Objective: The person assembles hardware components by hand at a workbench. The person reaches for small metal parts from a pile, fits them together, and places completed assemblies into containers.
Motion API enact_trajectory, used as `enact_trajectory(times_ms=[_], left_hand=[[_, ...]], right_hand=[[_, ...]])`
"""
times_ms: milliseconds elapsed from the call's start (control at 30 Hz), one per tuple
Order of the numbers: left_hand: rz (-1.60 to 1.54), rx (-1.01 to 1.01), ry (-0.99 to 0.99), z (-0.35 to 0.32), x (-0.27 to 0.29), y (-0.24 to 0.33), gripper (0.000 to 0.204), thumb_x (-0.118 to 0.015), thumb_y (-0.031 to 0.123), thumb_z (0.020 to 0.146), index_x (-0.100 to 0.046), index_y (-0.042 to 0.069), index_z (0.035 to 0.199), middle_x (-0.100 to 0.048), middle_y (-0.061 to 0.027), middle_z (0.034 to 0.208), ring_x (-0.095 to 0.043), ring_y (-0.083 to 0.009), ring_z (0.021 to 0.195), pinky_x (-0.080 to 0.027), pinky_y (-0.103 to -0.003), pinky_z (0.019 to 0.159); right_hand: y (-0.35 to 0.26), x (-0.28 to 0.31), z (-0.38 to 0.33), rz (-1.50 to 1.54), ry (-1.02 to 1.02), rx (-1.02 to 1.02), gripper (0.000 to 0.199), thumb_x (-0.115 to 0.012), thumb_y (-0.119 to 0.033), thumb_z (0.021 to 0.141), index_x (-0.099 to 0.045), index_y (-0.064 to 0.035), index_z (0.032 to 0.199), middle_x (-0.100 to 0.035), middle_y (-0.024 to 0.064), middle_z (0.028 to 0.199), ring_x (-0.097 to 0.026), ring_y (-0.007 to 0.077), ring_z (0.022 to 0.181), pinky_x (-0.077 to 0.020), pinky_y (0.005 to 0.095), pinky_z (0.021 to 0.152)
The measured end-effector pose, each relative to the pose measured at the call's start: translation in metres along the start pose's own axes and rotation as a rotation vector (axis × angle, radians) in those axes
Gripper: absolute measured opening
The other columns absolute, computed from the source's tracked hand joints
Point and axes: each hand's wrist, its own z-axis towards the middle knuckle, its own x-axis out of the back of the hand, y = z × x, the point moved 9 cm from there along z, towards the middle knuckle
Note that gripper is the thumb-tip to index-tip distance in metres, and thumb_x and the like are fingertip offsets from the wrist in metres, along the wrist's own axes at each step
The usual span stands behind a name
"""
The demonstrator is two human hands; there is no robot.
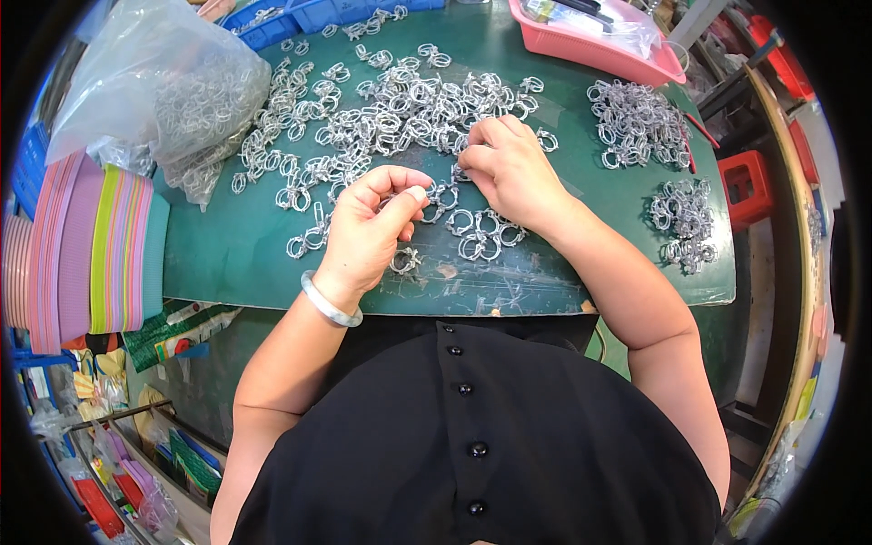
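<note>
Many small silver metal clamp rings (pixel 400 104) lie spread over a dark green table (pixel 236 254). My left hand (pixel 368 227), a pale bangle on its wrist, has thumb and fingers pinched on one ring just above the table's near part. My right hand (pixel 509 168) rests fingers-down on the near edge of the pile, touching rings; what its fingertips grip is hidden. A few rings (pixel 481 236) lie between and below the two hands.
A clear plastic bag (pixel 173 91) of rings sits far left. Stacked coloured trays (pixel 100 245) stand at the left edge. A pink basket (pixel 590 41) and blue bins (pixel 309 14) are at the back. Two ring heaps (pixel 636 123) lie right.
</note>
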Motion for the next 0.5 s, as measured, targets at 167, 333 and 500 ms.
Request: enact_trajectory(times_ms=[167, 333, 500], left_hand=[[0.089, -0.047, 0.02, 0.0, 0.001, 0.004, 0.019, -0.055, 0.007, 0.084, -0.056, 0.002, 0.102, -0.058, -0.0006, 0.078, -0.051, -0.0045, 0.065, -0.041, -0.016, 0.054], [0.118, -0.003, -0.008, 0.0, -0.009, 0.006, 0.022, -0.055, 0.008, 0.084, -0.055, 0.001, 0.105, -0.059, -0.0015, 0.078, -0.051, -0.0044, 0.063, -0.041, -0.016, 0.053], [0.101, 0.075, -0.068, 0.0, -0.021, -0.002, 0.021, -0.055, 0.012, 0.086, -0.056, 0.001, 0.104, -0.061, -0.0025, 0.081, -0.051, -0.0047, 0.062, -0.041, -0.016, 0.052]], right_hand=[[0.009, 0.013, -0.001, 0.235, 0.073, -0.111, 0.01, -0.062, -0.008, 0.071, -0.062, -0.0062, 0.081, -0.057, 0.0045, 0.078, -0.054, 0.0209, 0.08, -0.0418, 0.0334, 0.072], [0.021, 0.0, -0.015, 0.848, -0.064, -0.511, 0.007, -0.062, -0.007, 0.076, -0.06, -0.0023, 0.081, -0.058, -0.0009, 0.07, -0.051, 0.0041, 0.063, -0.0421, 0.0202, 0.057], [0.012, -0.008, -0.019, 1.038, -0.079, -0.514, 0.008, -0.061, -0.007, 0.077, -0.059, -0.001, 0.082, -0.056, -0.0021, 0.069, -0.05, 0.0037, 0.064, -0.0421, 0.0192, 0.059]])
